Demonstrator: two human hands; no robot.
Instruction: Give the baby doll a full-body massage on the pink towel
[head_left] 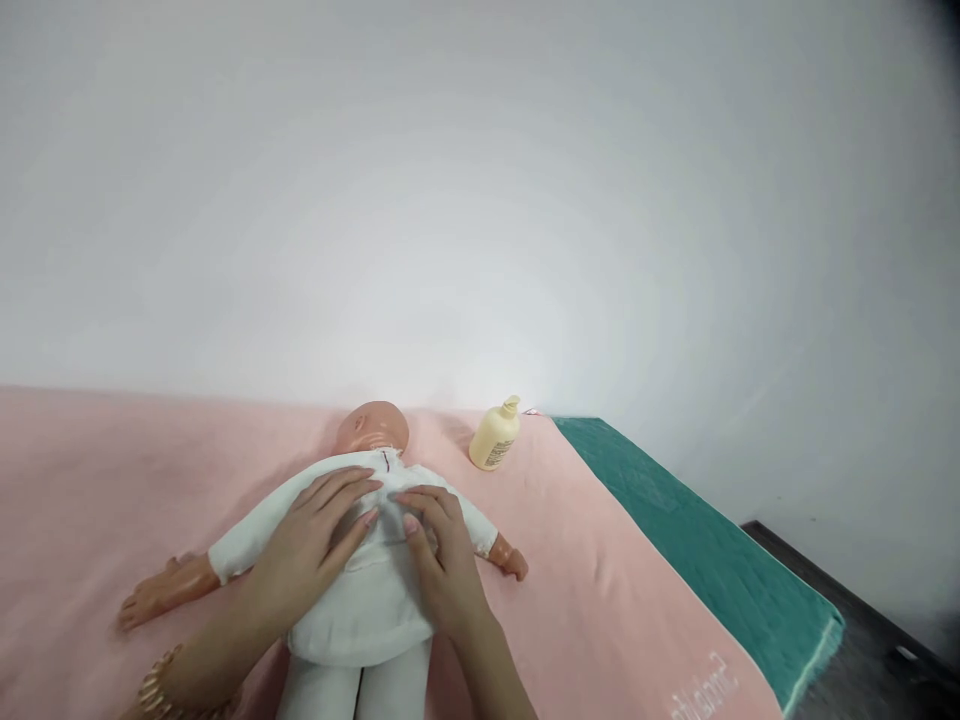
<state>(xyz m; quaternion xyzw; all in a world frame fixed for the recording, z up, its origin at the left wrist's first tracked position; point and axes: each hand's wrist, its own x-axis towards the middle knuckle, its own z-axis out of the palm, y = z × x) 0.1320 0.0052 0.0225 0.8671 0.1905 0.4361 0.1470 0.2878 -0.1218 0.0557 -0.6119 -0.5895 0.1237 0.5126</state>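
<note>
A baby doll with a white cloth body lies on a pink blanket, its arms spread to both sides. Its head points toward the wall and is turned, so the back and side of it show. My left hand rests on the left of the doll's upper torso with the fingers stretched out. On the right of the torso lies my right hand, its fingers spread and slightly bent. Neither hand grips anything. A pale yellow pump bottle stands upright beyond the doll's arm on the right.
The pink blanket covers most of the surface, with white lettering near its right corner. A green cloth shows past its right edge. Behind rises a plain white wall. Dark floor is visible at the lower right.
</note>
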